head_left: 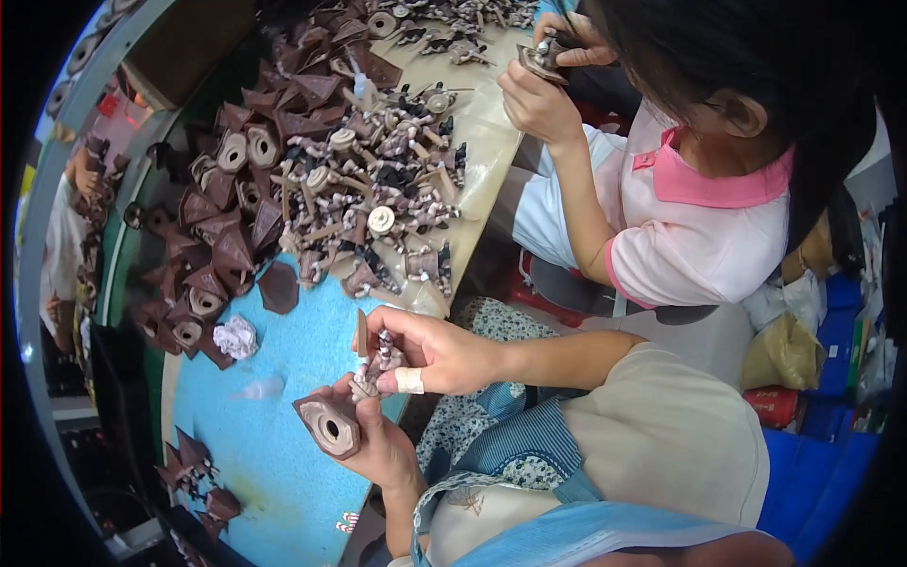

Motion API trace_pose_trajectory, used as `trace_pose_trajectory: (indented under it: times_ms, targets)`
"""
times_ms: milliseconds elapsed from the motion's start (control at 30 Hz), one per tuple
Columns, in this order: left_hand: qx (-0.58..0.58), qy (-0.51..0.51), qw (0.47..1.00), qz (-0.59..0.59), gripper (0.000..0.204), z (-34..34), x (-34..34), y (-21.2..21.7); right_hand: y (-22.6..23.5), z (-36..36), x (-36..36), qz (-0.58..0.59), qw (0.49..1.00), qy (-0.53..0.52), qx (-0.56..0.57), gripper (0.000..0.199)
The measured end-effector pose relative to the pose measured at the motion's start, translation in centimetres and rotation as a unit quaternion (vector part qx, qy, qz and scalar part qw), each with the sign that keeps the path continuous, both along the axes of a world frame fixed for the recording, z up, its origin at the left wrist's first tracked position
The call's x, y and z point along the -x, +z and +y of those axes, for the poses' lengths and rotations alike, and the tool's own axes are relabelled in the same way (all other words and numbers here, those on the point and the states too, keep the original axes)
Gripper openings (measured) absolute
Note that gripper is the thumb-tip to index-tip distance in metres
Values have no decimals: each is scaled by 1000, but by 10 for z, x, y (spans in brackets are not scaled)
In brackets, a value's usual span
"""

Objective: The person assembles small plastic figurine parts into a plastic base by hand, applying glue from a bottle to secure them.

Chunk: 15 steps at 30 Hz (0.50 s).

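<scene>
My left hand [385, 452] is closed around a brown hexagonal base [331, 427], its pale underside with a round dark hole turned outward. Above it, my right hand [436, 352], a pale bandage round the thumb, pinches a small painted figurine [383, 357] with a flat brown piece standing beside it. The figurine and the fingers of both hands come close together; whether figurine and base touch is hidden. Both hands are over the near edge of the blue work surface [302, 463].
A heap of figurines [378, 180] and brown bases [231, 236] covers the far side. On the blue surface are a crumpled tissue [235, 337], a small translucent bottle [260, 388] and a cluster of brown pieces [198, 482]. A co-worker [699, 208] handles a similar base at right.
</scene>
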<state>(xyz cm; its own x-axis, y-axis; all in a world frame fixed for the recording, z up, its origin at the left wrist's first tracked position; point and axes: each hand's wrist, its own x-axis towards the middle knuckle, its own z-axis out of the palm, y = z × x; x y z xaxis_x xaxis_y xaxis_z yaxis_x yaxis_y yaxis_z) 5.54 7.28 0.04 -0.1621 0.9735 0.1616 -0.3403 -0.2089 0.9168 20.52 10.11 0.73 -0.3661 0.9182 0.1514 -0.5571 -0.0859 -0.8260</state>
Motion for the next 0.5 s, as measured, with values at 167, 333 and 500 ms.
trace_pose_trajectory:
  times_ms: [167, 333, 500]
  targets:
    - [41, 9, 999, -26, 50, 6, -16, 11, 15, 0, -17, -205, 962, -128, -128, 34]
    - [107, -41, 991, -62, 42, 9, -28, 19, 1, 8, -26, -184, 922, -211, -268, 39]
    - [124, -43, 990, -49, 41, 11, -30, 17, -3, 9, -29, -170, 922, -220, -268, 34]
